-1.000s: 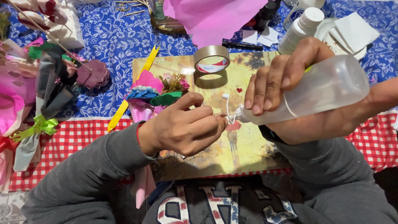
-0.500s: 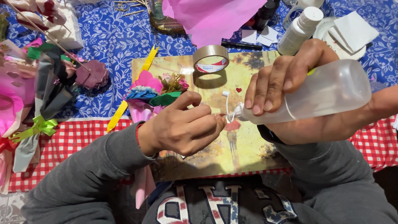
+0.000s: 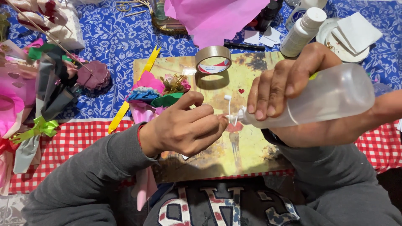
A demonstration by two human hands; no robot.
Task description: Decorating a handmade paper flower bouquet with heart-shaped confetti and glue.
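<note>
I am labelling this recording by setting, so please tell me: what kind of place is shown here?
Probably a home craft table. It is covered with blue floral and red checked cloths and crowded with a tape roll, pink paper and small paper flower bouquets. The right hand tips a clear squeeze bottle toward the left hand.

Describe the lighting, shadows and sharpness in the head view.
Head view: soft, even light with no harsh glare; the tape roll casts a short shadow toward the camera onto the picture board; the right hand and its clear glue bottle look sharp, as does the left hand; frame edges bow slightly from the wide lens.
</note>
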